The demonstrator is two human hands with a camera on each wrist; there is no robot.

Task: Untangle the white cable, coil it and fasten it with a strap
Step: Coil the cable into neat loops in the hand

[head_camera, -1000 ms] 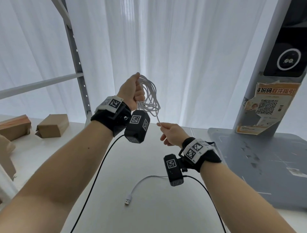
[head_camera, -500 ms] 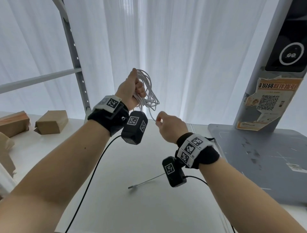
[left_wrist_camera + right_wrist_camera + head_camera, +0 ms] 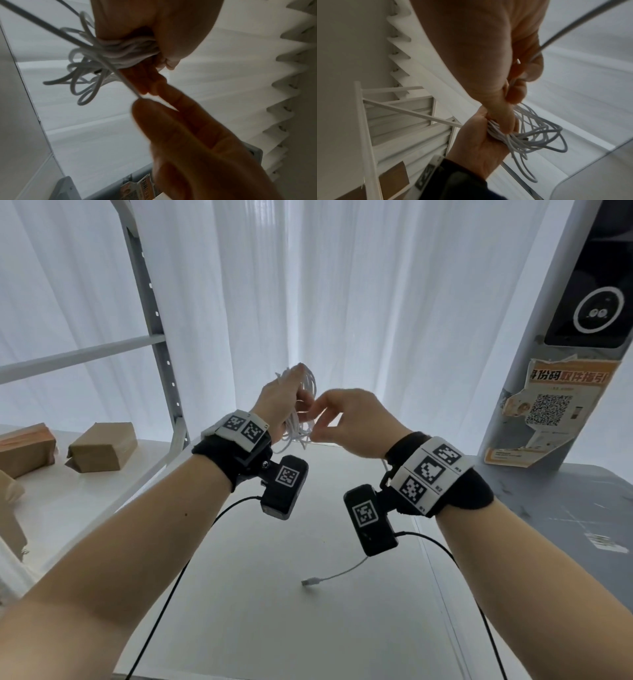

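Raised at the centre of the head view, a person's left hand (image 3: 279, 402) grips a bundle of white cable (image 3: 301, 426), its fingers (image 3: 500, 119) curled tight round the gathered loops, which fan out loose below the fist. Just right of it, the right hand (image 3: 356, 422) reaches in, touching the left, its thumb and fingers (image 3: 142, 79) pinching a single strand that leads out of the bundle; the wrist views are blurred, so the exact hold is hard to read. The strand's free end trails down behind the right wrist to the white bench (image 3: 257, 611), where its plug (image 3: 306, 582) lies at lower centre. Both wrists wear black bands with coded markers and small cameras. Two cardboard boxes (image 3: 102, 450) sit on the bench at left beside a grey shelf frame (image 3: 150, 313); white curtains (image 3: 376, 302) fill the background, and a grey post with an orange poster (image 3: 551, 419) stands at right.
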